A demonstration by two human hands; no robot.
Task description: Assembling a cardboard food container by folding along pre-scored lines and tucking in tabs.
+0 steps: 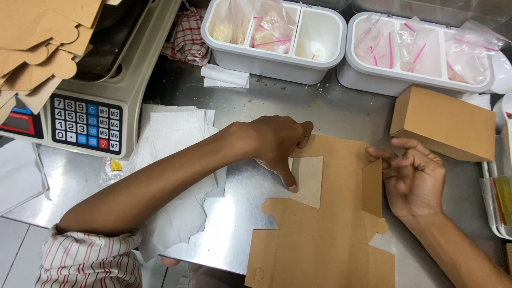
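Observation:
A flat brown cardboard box blank (325, 234) lies on the steel counter (240, 213) in front of me. My left hand (274, 144) presses on its left side flap, the index finger pointing down onto the folded-in panel. My right hand (413, 176) pinches the blank's right side flap, which stands upright. Neither hand holds anything else.
A folded brown box (442, 122) sits at the right. Two white divided tubs (274, 37) (421, 53) with plastic bags stand at the back. A digital scale (90, 101) under a stack of cardboard blanks (37, 42) is at the left, beside white paper sheets (170, 138).

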